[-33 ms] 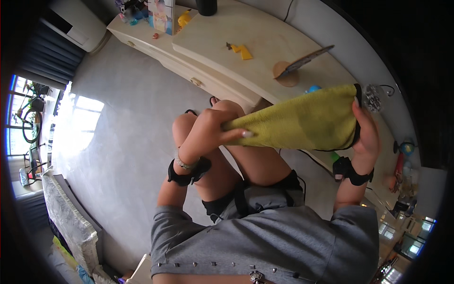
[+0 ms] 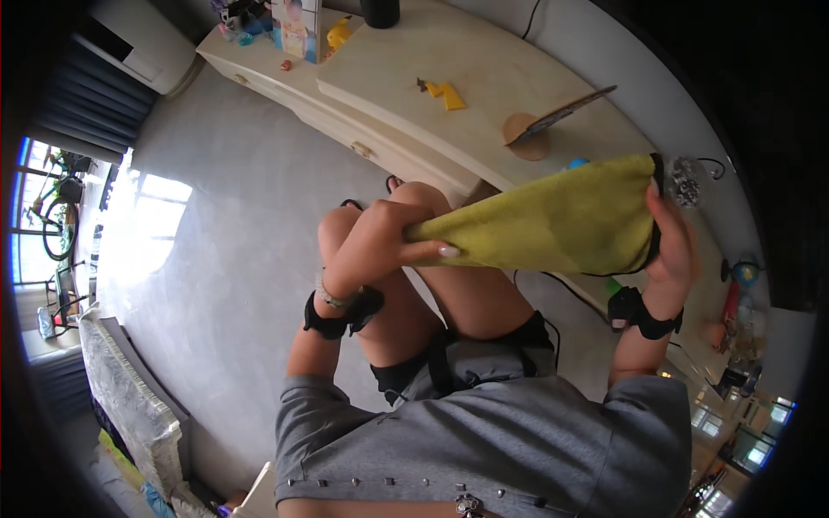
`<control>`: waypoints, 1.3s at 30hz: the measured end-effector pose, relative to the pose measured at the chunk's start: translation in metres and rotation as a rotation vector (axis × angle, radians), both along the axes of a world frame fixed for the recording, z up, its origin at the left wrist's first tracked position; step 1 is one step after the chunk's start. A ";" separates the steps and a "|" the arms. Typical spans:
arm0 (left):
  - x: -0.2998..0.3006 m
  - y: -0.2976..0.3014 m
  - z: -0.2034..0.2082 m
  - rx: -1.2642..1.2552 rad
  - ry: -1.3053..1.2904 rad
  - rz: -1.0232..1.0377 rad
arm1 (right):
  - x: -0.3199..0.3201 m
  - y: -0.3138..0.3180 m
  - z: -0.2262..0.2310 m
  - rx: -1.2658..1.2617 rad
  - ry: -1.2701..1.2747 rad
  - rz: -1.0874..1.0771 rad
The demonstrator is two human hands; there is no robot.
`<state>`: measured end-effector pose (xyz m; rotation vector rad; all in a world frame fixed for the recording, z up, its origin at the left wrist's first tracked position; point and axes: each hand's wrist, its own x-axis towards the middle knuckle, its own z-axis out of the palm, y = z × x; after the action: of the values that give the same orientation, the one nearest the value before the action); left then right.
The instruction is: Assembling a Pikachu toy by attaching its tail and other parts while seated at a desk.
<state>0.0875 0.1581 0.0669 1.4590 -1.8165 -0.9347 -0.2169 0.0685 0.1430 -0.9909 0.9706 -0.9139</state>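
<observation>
A yellow-green cloth (image 2: 535, 220) with a dark edging is stretched between my hands above my knees. At its narrow, bunched end, my left hand (image 2: 401, 237) grips it, the thumb lying on top. My right hand (image 2: 669, 237) holds the wide end by its dark-edged border, fingers partly hidden behind the fabric. A darker patch shows on the cloth near its wide end. Both wrists wear black bands, and a beaded bracelet (image 2: 337, 298) sits beside the left one.
A pale cabinet (image 2: 414, 60) with drawers runs ahead of me. On it are a yellow zigzag piece (image 2: 447, 95), a round brown stand (image 2: 527, 136) with a thin upright plate, and a dark cup (image 2: 380, 12). A cable (image 2: 574, 289) trails beside my right knee. Far left stands a plastic-covered sofa (image 2: 129, 380).
</observation>
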 end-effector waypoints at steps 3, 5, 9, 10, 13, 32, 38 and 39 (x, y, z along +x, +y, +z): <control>0.024 -0.008 0.001 0.126 -0.024 -0.066 | 0.012 -0.016 -0.003 0.075 -0.085 -0.029; 0.036 -0.012 -0.003 0.262 0.070 -0.071 | 0.011 -0.025 -0.012 0.140 -0.153 0.016; 0.051 -0.008 -0.016 0.360 0.947 -0.031 | 0.021 -0.027 -0.021 0.224 -0.280 0.073; 0.053 -0.007 -0.019 0.411 1.229 -0.012 | 0.021 -0.027 -0.027 0.281 -0.324 0.006; 0.056 -0.003 -0.029 0.370 1.526 0.066 | 0.032 -0.024 -0.038 0.352 -0.373 -0.087; -0.047 0.033 0.050 -0.082 0.514 -0.093 | 0.125 0.053 -0.096 0.358 -0.714 0.303; -0.005 0.060 0.029 -0.302 0.635 0.261 | 0.147 0.047 -0.078 0.617 -0.969 0.362; 0.000 0.057 0.031 -0.288 0.565 0.412 | 0.151 0.044 -0.076 0.588 -1.015 0.361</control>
<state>0.0880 0.2151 0.0976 1.1705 -1.1282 -0.7389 -0.0661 0.1125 0.0673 -0.1094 0.1407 -0.6285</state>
